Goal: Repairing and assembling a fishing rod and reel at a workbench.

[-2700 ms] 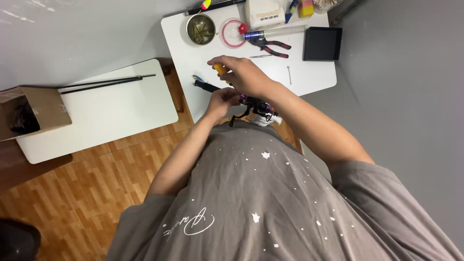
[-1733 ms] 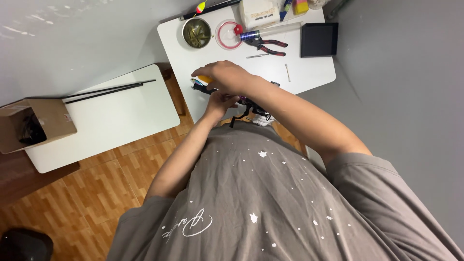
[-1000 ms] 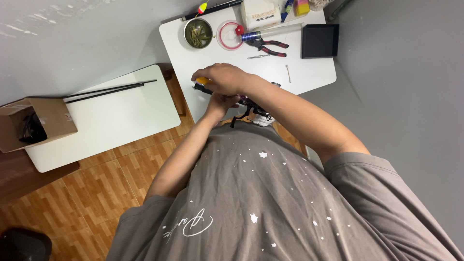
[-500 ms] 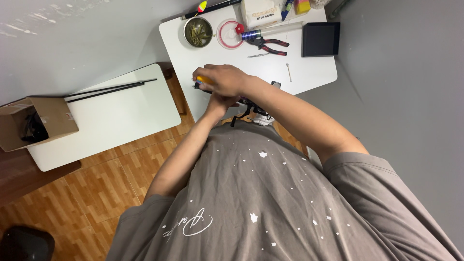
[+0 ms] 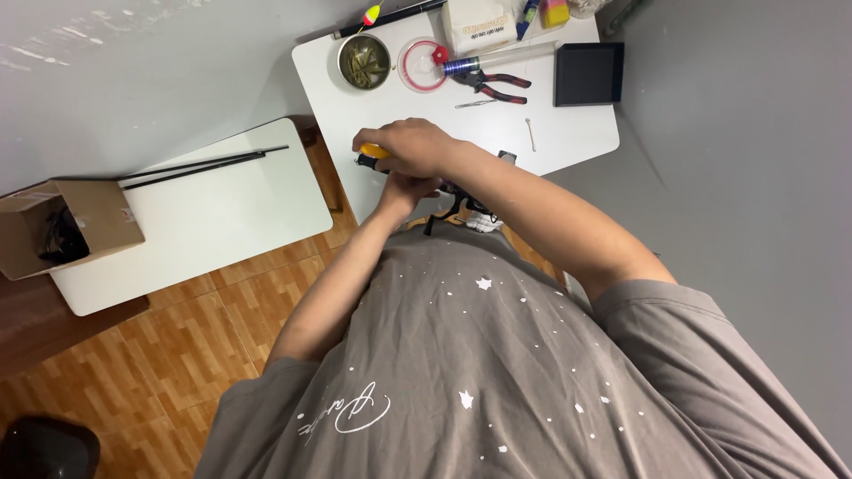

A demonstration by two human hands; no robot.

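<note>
My right hand (image 5: 410,146) reaches across my body and closes on a small tool with an orange-yellow handle (image 5: 374,153) at the near left edge of the white table (image 5: 568,137). My left hand (image 5: 410,188) lies just under it, mostly hidden by the right hand, its fingers closed on a dark object (image 5: 461,193) with black parts sticking out at the table's edge. What the dark object is cannot be made out.
On the table's far side: a round tin (image 5: 364,60), a red-rimmed disc (image 5: 422,66), red-handled pliers (image 5: 493,82), a black tray (image 5: 587,74), a white box (image 5: 479,21). A lower white table (image 5: 195,222) at left carries a thin black rod (image 5: 202,163) and a cardboard box (image 5: 62,226). Wooden floor below.
My right hand has shifted left along the table's near edge with the orange-handled tool. The left hand stays beneath it on the dark object.
</note>
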